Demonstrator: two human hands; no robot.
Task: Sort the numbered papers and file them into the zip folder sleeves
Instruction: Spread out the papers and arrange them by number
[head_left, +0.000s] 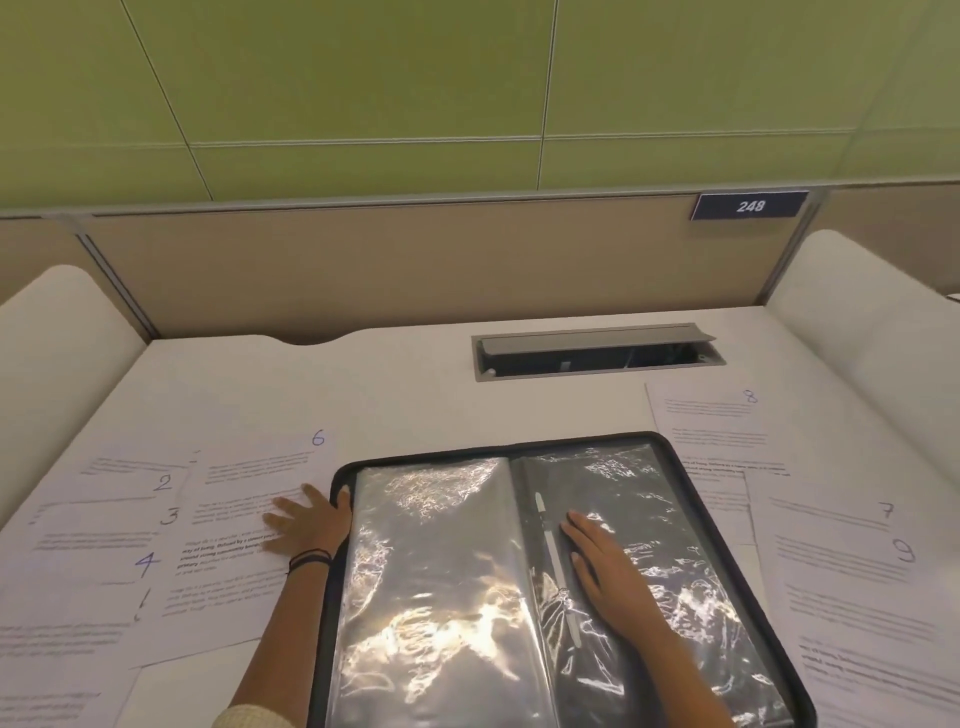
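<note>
Two open hands, nothing actually picked up yet. The left hand (306, 525) lies flat with its fingers spread on sheet 6 (234, 561), just left of the zip folder (493, 451), thumb against the black rim. The right hand (608, 566) rests palm-down on the right-hand sleeve (685, 519) inside the folder, beside the spine.

The folder lies spread open. Left of it, beyond sheet 6, sheet 2 (119, 467), sheet 3 (93, 530), sheet 4 (67, 577) and sheet 1 (67, 629) overlap in a loose fan. Right of it sit sheet 8 (711, 431), sheet 7 (831, 506) and sheet 9 (857, 613), also overlapping.

My guess on handling: single sheets like these are feather-light and floppy, and lying flat they're awkward to lift, so I'd drag one sideways and pinch a raised corner or long edge. The sleeves look like thin, crinkly, shiny plastic, probably clingy. I reckon one hand has to hold the sleeve mouth apart while the other feeds the paper in straight, or it'll buckle.
</note>
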